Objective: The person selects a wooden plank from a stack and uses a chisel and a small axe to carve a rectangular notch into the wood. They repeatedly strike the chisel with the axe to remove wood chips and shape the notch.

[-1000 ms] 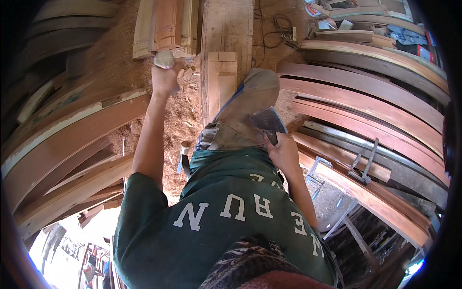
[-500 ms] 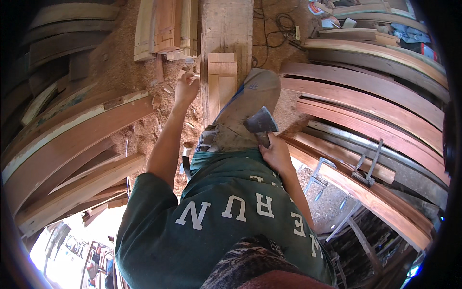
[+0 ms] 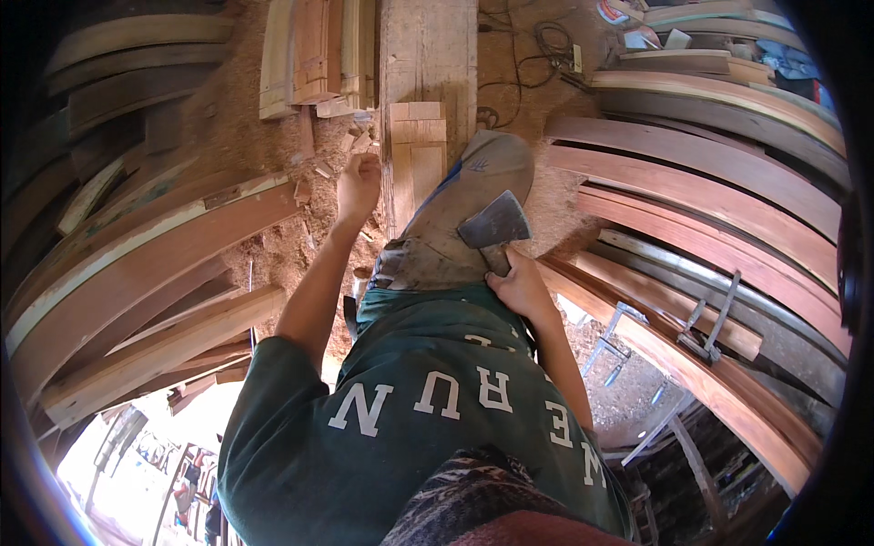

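My right hand [image 3: 522, 284] is wrapped round the short wooden handle of a hatchet [image 3: 494, 224], its dark metal head held up over my thigh. My left hand [image 3: 359, 189] is raised beside the near part of a thick wooden plank [image 3: 428, 55], fingers curled together; whatever they may hold is hidden. A smaller jointed piece of pale wood [image 3: 419, 150] lies on the plank, just right of my left hand. My bent leg [image 3: 473, 200] in brown trousers rests against that piece and partly covers it.
Grooved timbers [image 3: 317, 55] lie left of the plank. Wood chips [image 3: 360, 143] litter the sawdust floor. Long boards [image 3: 701, 173] are stacked on the right, more boards [image 3: 155, 255] on the left. Metal clamps [image 3: 713, 318] grip timber at right. A black cable [image 3: 551, 41] lies beyond.
My left hand has lowered slightly toward me and its fingers have curled in; a small pale thing at its fingertips no longer shows. The hatchet head has tilted slightly.
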Demonstrator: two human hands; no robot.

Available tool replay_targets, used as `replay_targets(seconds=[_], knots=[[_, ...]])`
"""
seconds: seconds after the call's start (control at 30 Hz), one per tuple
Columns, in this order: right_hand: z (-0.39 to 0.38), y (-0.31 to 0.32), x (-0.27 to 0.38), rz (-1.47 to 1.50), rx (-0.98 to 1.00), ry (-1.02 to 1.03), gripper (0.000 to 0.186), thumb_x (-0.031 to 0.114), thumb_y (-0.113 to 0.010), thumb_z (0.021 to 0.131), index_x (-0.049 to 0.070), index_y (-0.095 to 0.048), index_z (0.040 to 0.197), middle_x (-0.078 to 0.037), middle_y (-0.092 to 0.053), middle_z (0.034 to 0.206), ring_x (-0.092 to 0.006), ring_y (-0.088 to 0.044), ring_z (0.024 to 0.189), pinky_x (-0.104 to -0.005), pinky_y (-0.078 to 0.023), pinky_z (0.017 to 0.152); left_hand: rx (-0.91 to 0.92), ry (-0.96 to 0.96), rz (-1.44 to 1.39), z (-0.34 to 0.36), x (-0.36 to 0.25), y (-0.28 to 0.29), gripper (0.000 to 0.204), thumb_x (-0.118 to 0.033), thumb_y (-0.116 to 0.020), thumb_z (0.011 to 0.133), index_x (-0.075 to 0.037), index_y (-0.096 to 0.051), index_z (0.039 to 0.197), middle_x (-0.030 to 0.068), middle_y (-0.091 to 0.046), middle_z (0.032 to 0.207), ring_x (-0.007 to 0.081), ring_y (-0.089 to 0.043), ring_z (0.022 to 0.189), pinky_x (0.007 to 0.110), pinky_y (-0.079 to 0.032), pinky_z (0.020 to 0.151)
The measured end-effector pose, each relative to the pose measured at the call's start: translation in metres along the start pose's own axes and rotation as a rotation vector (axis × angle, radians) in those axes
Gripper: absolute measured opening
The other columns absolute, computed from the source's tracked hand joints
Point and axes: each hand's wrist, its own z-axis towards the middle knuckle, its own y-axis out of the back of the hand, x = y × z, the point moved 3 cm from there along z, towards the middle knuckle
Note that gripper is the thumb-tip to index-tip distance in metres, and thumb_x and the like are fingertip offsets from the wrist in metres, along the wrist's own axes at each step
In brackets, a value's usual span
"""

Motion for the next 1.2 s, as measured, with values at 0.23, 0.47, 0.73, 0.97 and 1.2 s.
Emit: replay_targets(seconds=[0.23, 0.47, 0.73, 0.97, 1.2], knots=[[0.032, 0.051, -0.035, 0.242, 0.078, -0.206, 0.050, 0.015, -0.075, 0.085, -0.001, -0.062, 0.130, -0.017, -0.073, 0.099, -0.0286, -0.070, 0.089, -0.0407, -0.055, 0.081, 0.105, -0.636, 0.041, -0.107, -0.169, -0.031, 0.024, 0.000, -0.071, 0.085, -0.005, -0.070, 0.109, 0.0166, -0.070, 0.100, 0.0356, -0.068, 0.093, 0.047, -0.055, 0.086], [0.117, 0.126, -0.110, 0.129, -0.101, -0.041, 0.029, 0.010, -0.071, 0.083, -0.004, -0.066, 0.109, -0.014, -0.069, 0.079, -0.0245, -0.067, 0.063, -0.0429, -0.051, 0.055, 0.804, -0.963, 0.068, -0.193, -0.294, -0.157, 0.037, -0.014, -0.072, 0.086, -0.007, -0.066, 0.122, 0.0151, -0.068, 0.114, 0.0362, -0.065, 0.109, 0.049, -0.049, 0.097], [0.035, 0.102, -0.367, 0.301, 0.047, -0.703, 0.013, 0.011, -0.071, 0.082, 0.002, -0.067, 0.074, -0.012, -0.063, 0.062, -0.0264, -0.059, 0.047, -0.0430, -0.044, 0.045, 0.403, -0.411, 0.301, -0.131, -0.232, -0.096, 0.034, -0.020, -0.074, 0.089, -0.004, -0.071, 0.119, 0.0198, -0.072, 0.119, 0.0390, -0.067, 0.113, 0.047, -0.054, 0.099], [-0.058, 0.130, -0.406, 0.132, 0.126, -0.814, 0.009, 0.007, -0.072, 0.081, 0.001, -0.065, 0.085, -0.012, -0.062, 0.063, -0.0255, -0.059, 0.047, -0.0427, -0.045, 0.044, -0.087, 0.210, 0.250, -0.145, -0.019, -0.070, 0.095, -0.031, -0.078, 0.084, -0.008, -0.028, 0.160, 0.0339, -0.039, 0.153, 0.0531, -0.041, 0.140, 0.058, -0.038, 0.115], [-0.013, 0.189, -0.384, -0.101, 0.192, -0.739, 0.018, 0.003, -0.073, 0.081, 0.000, -0.064, 0.096, -0.012, -0.062, 0.063, -0.0246, -0.060, 0.047, -0.0423, -0.047, 0.043, -0.215, 0.460, 0.448, -0.197, -0.041, -0.106, 0.114, -0.066, -0.079, 0.078, -0.022, -0.019, 0.165, 0.0302, -0.022, 0.165, 0.0500, -0.020, 0.154, 0.070, -0.017, 0.120]])
